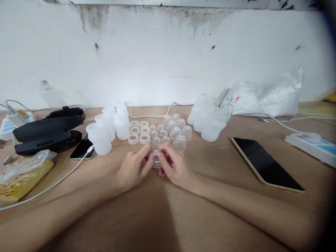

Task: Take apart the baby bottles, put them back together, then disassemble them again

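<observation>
Both hands meet over the table in front of me. My left hand (138, 164) pinches the left side of a translucent bottle collar ring (156, 153), and my right hand (175, 162) grips its right side. A clear silicone teat (156, 161) shows between the thumbs, at the ring; how far it sits inside is hidden by the fingers. Just beyond are two columns of loose collar rings (133, 139), then rows of clear teats (156, 140). Clear dome caps (180, 142) stand right of the teats, close to my right hand.
Frosted bottle bodies (102, 141) stand at left; several capped bottles (210, 129) stand at back right. A phone (265, 164) lies right, another phone (82, 148) left with a cable. A black case (49, 131), yellow bag (28, 178), plastic bags (265, 98) and power strip (312, 145) sit around.
</observation>
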Available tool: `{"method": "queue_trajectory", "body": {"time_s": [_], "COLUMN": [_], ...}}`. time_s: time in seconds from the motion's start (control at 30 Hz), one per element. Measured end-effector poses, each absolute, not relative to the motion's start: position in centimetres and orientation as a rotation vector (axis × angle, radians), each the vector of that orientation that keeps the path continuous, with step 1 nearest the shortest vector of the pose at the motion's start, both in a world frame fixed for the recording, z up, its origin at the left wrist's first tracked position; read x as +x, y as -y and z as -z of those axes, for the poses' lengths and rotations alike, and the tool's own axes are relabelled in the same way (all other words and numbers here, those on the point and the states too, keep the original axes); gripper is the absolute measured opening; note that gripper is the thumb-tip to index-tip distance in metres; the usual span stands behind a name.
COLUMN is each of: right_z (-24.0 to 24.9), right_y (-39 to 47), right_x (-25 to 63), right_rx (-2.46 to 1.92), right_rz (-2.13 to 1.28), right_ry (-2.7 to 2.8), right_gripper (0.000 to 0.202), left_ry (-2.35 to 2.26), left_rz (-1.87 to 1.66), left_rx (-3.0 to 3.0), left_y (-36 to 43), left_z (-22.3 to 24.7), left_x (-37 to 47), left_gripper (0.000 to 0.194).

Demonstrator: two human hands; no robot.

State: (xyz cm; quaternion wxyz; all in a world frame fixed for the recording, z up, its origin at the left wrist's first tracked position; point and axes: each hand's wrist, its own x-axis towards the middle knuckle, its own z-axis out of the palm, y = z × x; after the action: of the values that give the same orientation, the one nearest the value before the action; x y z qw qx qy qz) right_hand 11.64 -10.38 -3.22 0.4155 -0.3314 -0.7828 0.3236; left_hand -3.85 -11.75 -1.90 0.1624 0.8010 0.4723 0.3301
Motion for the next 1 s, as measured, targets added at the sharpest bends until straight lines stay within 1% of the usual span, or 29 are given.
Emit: {"method": "queue_trajectory", "body": {"time_s": [0.17,0.33,0.4,0.57,0.63,0.77,1.0], "right_z": [3.1,3.1,3.1,2.8,2.8,2.8,3.1], "right_y": [10.2,10.1,10.0,9.7,9.7,9.7,9.7], "right_x": [11.6,11.4,11.4,11.5,11.8,12.1,11.8], "right_rx": [-0.855,-0.926,-0.951,-0.942,-0.9,-0.882,-0.911], "right_rz": [-0.908,-0.824,-0.844,-1.04,-1.085,-1.036,-0.994], "right_ry": [1.908,1.979,1.992,1.952,1.962,2.017,2.003], "right_gripper": [0.01,0.01,0.012,0.01,0.011,0.018,0.015], "left_ry": [-1.37,-1.4,-1.375,-1.023,-0.952,-1.045,-1.155], "left_rz": [-0.934,-0.914,-0.898,-0.851,-0.818,-0.764,-0.726], "left_rx": [2.223,2.205,2.191,2.006,1.967,2.071,2.294], "left_y": [11.6,11.4,11.2,10.7,10.5,10.4,10.5], "left_z": [1.8,1.9,1.9,1.7,1.6,1.5,1.5], "left_x": [-3.9,-3.6,-3.6,-4.5,-5.0,-5.5,-5.4], "left_gripper": [0.009,0.013,0.015,0.008,0.015,0.016,0.012]}}
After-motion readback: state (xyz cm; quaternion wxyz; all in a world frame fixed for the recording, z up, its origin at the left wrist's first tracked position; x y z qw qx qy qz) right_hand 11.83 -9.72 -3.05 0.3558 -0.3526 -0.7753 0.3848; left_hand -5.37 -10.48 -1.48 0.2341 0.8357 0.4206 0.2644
